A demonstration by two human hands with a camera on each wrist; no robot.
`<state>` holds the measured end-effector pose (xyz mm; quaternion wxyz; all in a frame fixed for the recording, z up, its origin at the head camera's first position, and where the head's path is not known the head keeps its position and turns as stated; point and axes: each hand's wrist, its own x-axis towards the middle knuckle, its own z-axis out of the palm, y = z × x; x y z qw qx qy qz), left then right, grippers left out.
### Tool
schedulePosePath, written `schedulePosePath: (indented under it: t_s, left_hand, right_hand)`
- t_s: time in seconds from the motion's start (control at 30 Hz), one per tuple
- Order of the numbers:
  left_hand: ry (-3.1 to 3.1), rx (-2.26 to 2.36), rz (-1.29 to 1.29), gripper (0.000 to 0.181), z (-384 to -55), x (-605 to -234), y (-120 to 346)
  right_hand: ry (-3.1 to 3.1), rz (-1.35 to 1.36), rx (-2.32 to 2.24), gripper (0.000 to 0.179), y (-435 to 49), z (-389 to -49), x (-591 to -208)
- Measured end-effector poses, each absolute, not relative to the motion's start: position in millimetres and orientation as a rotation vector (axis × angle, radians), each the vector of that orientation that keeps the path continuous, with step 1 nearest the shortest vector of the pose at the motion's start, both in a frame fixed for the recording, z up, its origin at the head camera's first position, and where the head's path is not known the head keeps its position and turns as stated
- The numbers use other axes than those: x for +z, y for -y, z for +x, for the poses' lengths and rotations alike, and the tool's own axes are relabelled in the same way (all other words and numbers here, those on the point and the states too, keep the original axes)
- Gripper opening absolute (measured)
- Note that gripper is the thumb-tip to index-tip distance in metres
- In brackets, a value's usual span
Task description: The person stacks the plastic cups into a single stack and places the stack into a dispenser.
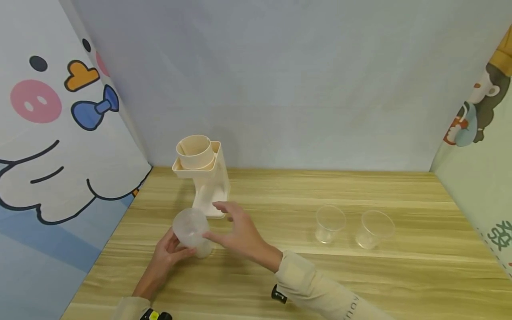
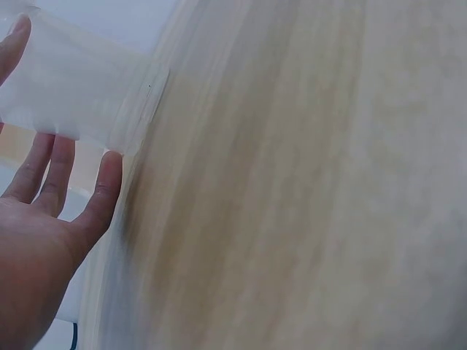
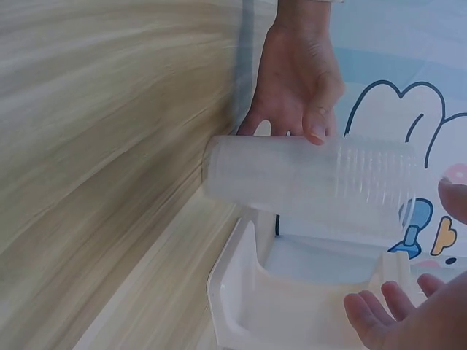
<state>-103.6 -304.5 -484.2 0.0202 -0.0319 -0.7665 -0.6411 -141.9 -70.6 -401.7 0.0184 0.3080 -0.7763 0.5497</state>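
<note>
A stack of clear plastic cups [image 1: 191, 226] stands upright on the table in the head view, its stacked rims uppermost. My left hand [image 1: 163, 257] holds it low down, thumb on one side and fingers on the other; the left wrist view shows these fingers [image 2: 109, 175] against the cup wall. Close by on the right is my right hand [image 1: 242, 233], thumb and fingers spread near the rims. In the right wrist view that hand [image 3: 412, 321] is apart from the cup stack [image 3: 292, 171] and holds nothing. Just behind stands a cream cup dispenser [image 1: 210, 191] with a round tube on top.
Two single clear cups [image 1: 330, 222] [image 1: 374, 229] stand upright, apart from each other, on the right half of the wood-grain table [image 1: 280, 191]. A pale cloth backdrop [image 1: 300, 89] rises behind the table, with printed panels at both sides.
</note>
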Motion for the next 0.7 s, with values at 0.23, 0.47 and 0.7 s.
schedulePosePath:
  t_s: [0.23,0.47,0.7]
  left_hand:
    - [2.366,-1.993,-0.107,0.079,-103.2,-484.4,304.3]
    - [2.381,-1.985,-0.077,0.079,-104.1,-484.6,303.6]
    - [2.366,-1.996,-0.081,0.079,-104.0,-485.1,303.5]
  right_hand:
    - [2.37,0.944,1.685,0.061,58.5,-141.7,-400.7]
    - [2.331,0.935,1.669,0.058,49.7,-140.4,-399.7]
    - [2.304,0.939,1.684,0.058,39.7,-136.7,-395.9]
